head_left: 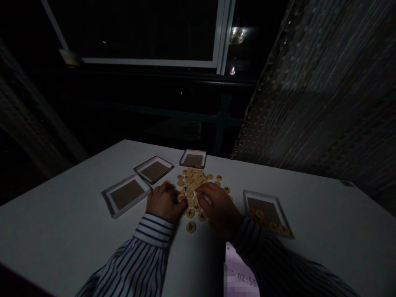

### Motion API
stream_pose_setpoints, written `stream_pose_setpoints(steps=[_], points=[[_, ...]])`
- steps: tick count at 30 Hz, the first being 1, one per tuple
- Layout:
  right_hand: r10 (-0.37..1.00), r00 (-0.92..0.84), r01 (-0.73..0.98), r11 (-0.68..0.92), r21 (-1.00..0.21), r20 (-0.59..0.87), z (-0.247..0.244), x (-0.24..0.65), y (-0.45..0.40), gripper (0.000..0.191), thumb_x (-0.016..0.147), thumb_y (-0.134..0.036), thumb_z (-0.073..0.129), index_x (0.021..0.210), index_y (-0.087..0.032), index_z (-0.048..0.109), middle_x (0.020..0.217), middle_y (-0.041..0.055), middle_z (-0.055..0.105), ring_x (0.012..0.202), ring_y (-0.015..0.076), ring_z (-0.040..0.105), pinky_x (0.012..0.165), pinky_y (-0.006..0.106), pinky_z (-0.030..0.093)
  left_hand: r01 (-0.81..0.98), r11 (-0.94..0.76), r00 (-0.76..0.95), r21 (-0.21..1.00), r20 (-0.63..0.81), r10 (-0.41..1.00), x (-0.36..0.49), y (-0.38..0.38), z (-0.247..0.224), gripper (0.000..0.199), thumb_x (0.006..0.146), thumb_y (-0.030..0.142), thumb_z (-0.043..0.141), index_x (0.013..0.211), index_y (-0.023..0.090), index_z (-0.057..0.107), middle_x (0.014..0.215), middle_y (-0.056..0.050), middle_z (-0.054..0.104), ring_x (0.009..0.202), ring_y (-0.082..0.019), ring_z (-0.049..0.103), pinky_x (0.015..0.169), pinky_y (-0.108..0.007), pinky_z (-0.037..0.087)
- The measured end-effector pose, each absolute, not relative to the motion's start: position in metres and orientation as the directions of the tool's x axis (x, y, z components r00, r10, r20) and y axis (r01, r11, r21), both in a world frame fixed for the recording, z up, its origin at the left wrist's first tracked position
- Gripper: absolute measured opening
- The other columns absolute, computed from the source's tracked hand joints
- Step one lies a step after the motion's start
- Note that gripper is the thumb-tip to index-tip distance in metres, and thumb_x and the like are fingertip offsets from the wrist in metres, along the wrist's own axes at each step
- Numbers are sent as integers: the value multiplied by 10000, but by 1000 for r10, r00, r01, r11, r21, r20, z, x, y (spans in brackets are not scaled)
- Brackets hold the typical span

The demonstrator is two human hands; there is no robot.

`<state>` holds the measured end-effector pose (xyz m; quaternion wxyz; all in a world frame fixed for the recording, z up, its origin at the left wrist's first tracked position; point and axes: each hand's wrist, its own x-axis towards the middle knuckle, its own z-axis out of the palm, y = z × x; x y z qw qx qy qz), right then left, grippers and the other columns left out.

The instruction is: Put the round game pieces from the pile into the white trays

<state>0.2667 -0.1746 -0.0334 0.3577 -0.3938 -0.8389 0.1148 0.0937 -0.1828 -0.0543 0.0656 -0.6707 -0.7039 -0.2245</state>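
A loose heap of round wooden pieces point(194, 177), some with red or black characters, lies on the white table point(77, 206). My left hand point(165, 202) rests at the left side of the heap, fingers bent and pointing forward, thumb beside a red-marked piece point(181, 198). Over the heap's right side is my right hand point(218, 206), its fingers curled with thumb and index close to the pieces; what lies between them is too dark to make out. One black-marked piece point(191, 227) sits apart, nearest to me.
A box tray point(284, 210) at the right holds several red-marked pieces. Three other shallow trays stand left and behind: one pale point(109, 205), one brown-edged point(165, 158), one at the back point(204, 159). A bead curtain point(309, 103) hangs behind. A lit pinkish screen point(239, 272) shows below my right sleeve.
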Motion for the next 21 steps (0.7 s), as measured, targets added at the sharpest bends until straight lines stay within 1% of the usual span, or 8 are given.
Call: stream_pose_setpoints(steps=[3, 7, 14, 18, 21], points=[[744, -432, 584, 661, -471, 509, -32, 267, -175, 189, 798, -192, 461, 929, -173, 595, 914, 52, 602, 901, 169, 518, 829, 319, 387, 965, -25, -98, 261, 447, 889, 94, -183, -51, 277, 629, 448, 522, 702, 223, 667, 970, -60, 612, 899, -256, 549, 808, -391, 416], [743, -427, 587, 661, -468, 515, -34, 267, -173, 189, 803, -200, 456, 931, -182, 594, 910, 52, 600, 902, 170, 519, 829, 321, 386, 953, -72, -91, 294, 505, 858, 95, -185, -47, 275, 622, 435, 544, 749, 223, 665, 967, -57, 611, 912, -253, 544, 807, -382, 423], [757, -405, 568, 647, -508, 512, -29, 269, -172, 178, 796, -188, 465, 916, -184, 597, 916, 45, 606, 908, 163, 523, 841, 313, 383, 940, -154, -46, 303, 561, 826, 97, -188, -40, 299, 697, 433, 498, 804, 201, 653, 937, -60, 622, 884, -236, 556, 798, -374, 425], [780, -382, 565, 621, -543, 495, -23, 270, -170, 177, 793, -188, 465, 908, -182, 600, 913, 45, 607, 897, 166, 529, 818, 322, 394, 932, -198, -17, 303, 582, 813, 98, -189, -39, 302, 710, 433, 493, 819, 192, 639, 935, -61, 628, 882, -227, 555, 799, -371, 417], [776, -366, 542, 627, -560, 514, -18, 272, -168, 185, 791, -177, 459, 909, -186, 601, 904, 44, 608, 897, 161, 530, 815, 317, 396, 934, -208, -11, 290, 605, 796, 100, -189, -39, 295, 703, 432, 505, 824, 194, 631, 936, -62, 633, 885, -231, 555, 793, -375, 411]])
